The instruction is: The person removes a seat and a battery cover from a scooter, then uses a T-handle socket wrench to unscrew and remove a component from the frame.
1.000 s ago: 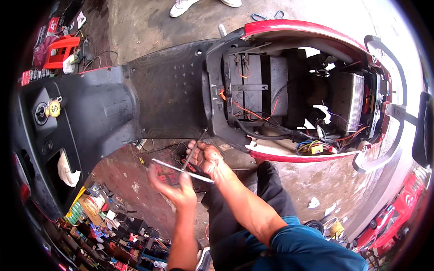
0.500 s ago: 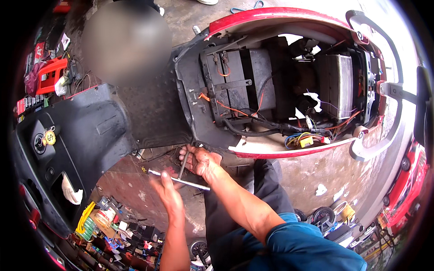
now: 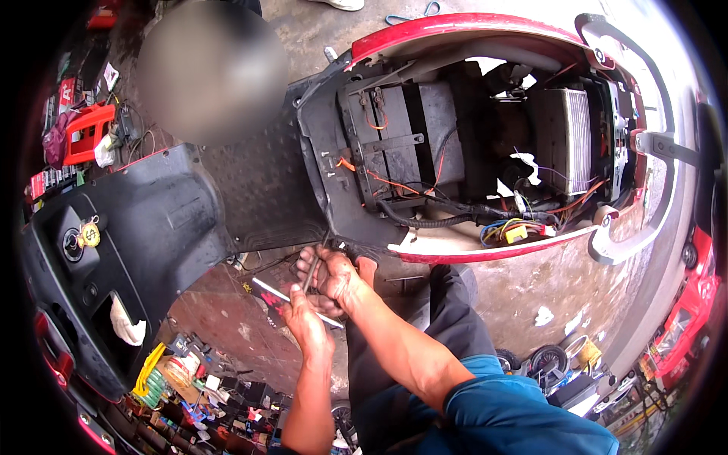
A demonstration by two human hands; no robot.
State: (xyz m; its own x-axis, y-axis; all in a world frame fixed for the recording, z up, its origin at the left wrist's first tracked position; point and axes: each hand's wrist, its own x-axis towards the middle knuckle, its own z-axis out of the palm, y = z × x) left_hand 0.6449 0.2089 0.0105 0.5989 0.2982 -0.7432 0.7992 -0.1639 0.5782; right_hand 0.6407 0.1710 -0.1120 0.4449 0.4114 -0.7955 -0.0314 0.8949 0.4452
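Observation:
A metal T-handled tool (image 3: pixel 270 288) reaches to the lower edge of a scooter's black footboard (image 3: pixel 262 220), where it meets the open rear body. My right hand (image 3: pixel 334 277) is closed around the tool's upright shaft, close to that edge. Below it, my left hand (image 3: pixel 307 322) grips the tool where crossbar and shaft join, its fingers curled. The scooter's red-edged body (image 3: pixel 462 250) holds grey battery blocks (image 3: pixel 387 110), orange wires and a colored connector bundle (image 3: pixel 516 233). The exact spot the tool's tip touches is too small to tell.
Another person (image 3: pixel 212 72), mostly blurred, is at the top left, over the footboard. The black front panel (image 3: pixel 182 212) lies leftward. Tools and clutter (image 3: pixel 189 387) crowd the lower left, a red crate (image 3: pixel 87 136) the upper left. A grab rail (image 3: pixel 660 106) juts rightward; red vehicles (image 3: pixel 682 318) stand beyond.
My left hand has moved up and right and closed on the tool. A blurred person has appeared at the top left. The scooter sits farther left in view than a second ago.

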